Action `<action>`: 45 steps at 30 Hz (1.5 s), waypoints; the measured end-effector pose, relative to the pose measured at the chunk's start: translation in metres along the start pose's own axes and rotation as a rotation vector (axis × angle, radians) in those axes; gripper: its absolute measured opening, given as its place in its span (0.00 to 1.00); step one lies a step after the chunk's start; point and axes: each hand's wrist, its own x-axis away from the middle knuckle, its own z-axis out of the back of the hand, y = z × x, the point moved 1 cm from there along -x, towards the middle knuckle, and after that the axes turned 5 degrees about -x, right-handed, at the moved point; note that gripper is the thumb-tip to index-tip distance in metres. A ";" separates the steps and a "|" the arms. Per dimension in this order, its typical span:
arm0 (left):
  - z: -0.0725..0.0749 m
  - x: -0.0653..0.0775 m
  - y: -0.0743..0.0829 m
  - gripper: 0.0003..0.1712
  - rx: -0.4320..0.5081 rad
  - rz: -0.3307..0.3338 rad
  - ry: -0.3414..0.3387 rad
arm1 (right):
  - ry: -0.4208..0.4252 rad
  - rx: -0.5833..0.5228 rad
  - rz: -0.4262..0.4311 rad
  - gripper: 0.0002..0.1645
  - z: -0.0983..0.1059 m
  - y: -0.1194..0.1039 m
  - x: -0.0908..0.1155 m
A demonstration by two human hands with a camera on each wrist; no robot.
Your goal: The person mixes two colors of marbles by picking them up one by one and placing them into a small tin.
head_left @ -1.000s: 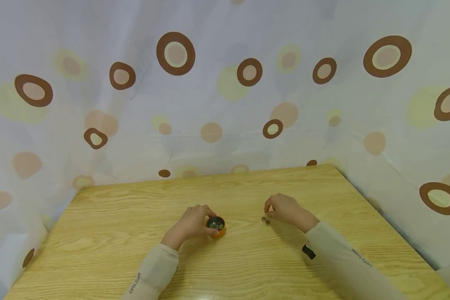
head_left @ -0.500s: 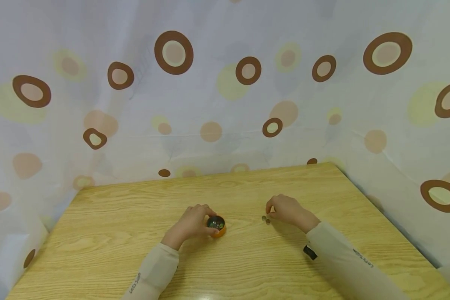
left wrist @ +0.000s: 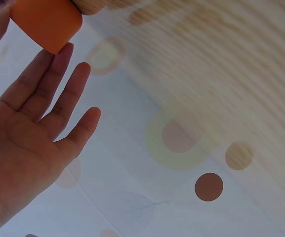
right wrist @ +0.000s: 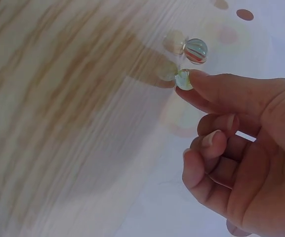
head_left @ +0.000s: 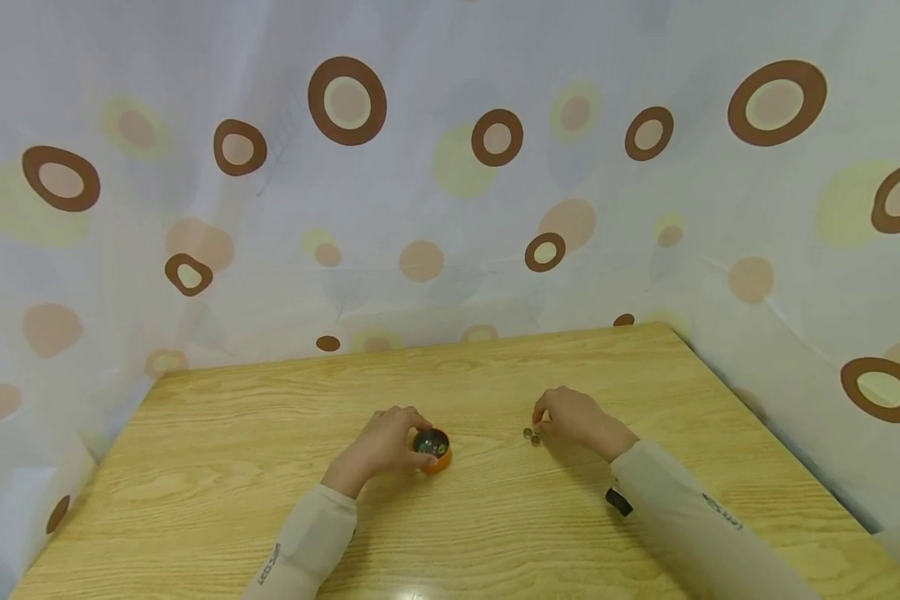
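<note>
In the head view my left hand (head_left: 381,444) grips a small orange cup (head_left: 440,465) between thumb and fingers. Its dark inside holds several small glinting marbles (head_left: 433,447). The left wrist view shows the orange cup wall (left wrist: 51,22) at the fingertips, the other fingers spread below. To the right, my right hand (head_left: 570,415) is low over the table beside two marbles. Up close, its thumb and forefinger pinch a clear yellow-green marble (right wrist: 183,79), with the remaining fingers curled. A striped marble (right wrist: 195,51) lies right next to that one.
The wood-grain table (head_left: 270,408) is glossy and mirrors the marbles. A white curtain (head_left: 420,208) with brown and pastel circles hangs behind the table and along its sides. A small black object (head_left: 618,502) shows at the right sleeve (head_left: 667,492).
My right fingertips have shifted very slightly to the right beside the two marbles. My left hand and the orange cup stay in place.
</note>
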 end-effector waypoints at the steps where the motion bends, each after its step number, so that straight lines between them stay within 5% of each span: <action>1: 0.000 0.000 0.000 0.26 -0.001 0.000 0.000 | -0.004 -0.010 -0.008 0.04 0.000 0.000 0.000; 18: 0.000 -0.001 -0.001 0.25 -0.004 -0.005 0.002 | 0.054 -0.038 0.047 0.07 0.001 0.002 -0.003; 45: 0.001 -0.002 -0.001 0.25 -0.029 0.006 -0.010 | 0.074 -0.071 0.156 0.11 -0.010 -0.073 -0.023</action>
